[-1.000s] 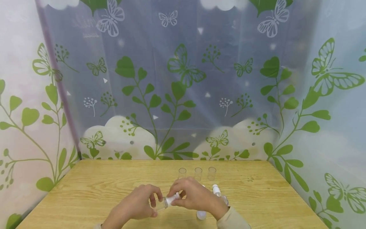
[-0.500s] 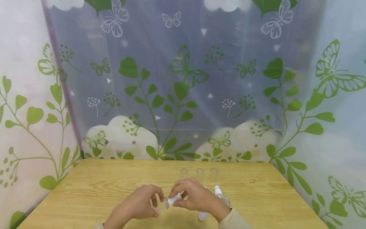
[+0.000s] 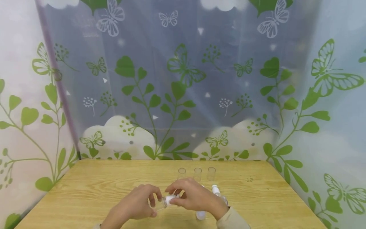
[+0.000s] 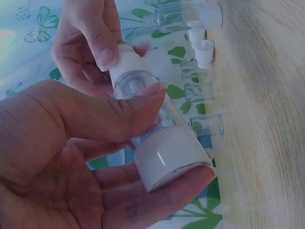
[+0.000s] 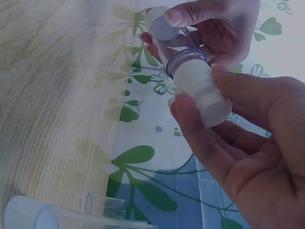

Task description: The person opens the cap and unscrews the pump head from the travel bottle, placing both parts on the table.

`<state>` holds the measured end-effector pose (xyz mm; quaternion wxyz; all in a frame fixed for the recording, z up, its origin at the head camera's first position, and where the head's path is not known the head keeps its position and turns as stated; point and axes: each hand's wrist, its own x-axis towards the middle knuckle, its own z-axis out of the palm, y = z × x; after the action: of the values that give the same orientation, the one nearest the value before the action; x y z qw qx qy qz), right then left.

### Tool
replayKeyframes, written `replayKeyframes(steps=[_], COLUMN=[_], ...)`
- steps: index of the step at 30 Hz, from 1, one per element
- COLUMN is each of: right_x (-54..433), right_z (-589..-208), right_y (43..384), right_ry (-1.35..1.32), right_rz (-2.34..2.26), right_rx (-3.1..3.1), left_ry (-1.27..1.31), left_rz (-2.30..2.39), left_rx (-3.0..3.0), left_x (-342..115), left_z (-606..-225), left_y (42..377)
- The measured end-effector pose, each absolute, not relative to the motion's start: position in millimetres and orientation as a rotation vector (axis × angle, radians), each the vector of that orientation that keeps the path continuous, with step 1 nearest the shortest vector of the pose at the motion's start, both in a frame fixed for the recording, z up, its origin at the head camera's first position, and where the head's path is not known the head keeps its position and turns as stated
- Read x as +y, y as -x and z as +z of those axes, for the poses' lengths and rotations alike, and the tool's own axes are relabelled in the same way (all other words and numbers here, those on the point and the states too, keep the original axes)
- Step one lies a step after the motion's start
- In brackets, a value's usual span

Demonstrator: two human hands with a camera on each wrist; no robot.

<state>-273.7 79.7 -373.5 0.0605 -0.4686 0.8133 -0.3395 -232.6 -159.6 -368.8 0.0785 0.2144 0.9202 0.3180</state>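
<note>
A small clear pump bottle (image 4: 164, 155) with a white base lies tilted between both hands, close over the table. My left hand (image 3: 139, 201) grips its body, thumb on the clear wall and fingers under the white base. At the other end, my right hand (image 3: 191, 194) pinches the bottle's white pump top (image 5: 200, 90) between thumb and fingers. In the right wrist view the pump top sits at the clear rim (image 5: 186, 57) of the bottle, in line with it.
Three clear caps (image 3: 197, 173) stand in a row behind the hands on the wooden table (image 3: 114, 178). Another clear bottle with a white end (image 3: 201, 215) lies partly hidden by the right forearm. White pump tops (image 4: 205, 53) lie nearby. Patterned curtains (image 3: 183, 95) border the table.
The fingers of my right hand have lifted and loosened a little around the pump top, while the thumb stays against it. My left hand keeps its hold on the bottle.
</note>
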Motion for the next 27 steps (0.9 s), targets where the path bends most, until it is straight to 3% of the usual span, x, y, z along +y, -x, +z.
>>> replayKeyframes(steps=[12, 27], right_x=[80.4, 80.8], right_z=[-372.9, -372.6], right_y=[274.0, 274.2], right_ry=[1.331, 1.433], right_rz=[-1.033, -1.03], right_rx=[2.441, 2.402], left_ry=[-0.649, -0.65], left_rz=[0.975, 0.964], left_rx=[2.727, 2.732], left_x=[-159.8, -159.2], left_z=[-367.6, -367.9], left_y=[233.9, 233.9])
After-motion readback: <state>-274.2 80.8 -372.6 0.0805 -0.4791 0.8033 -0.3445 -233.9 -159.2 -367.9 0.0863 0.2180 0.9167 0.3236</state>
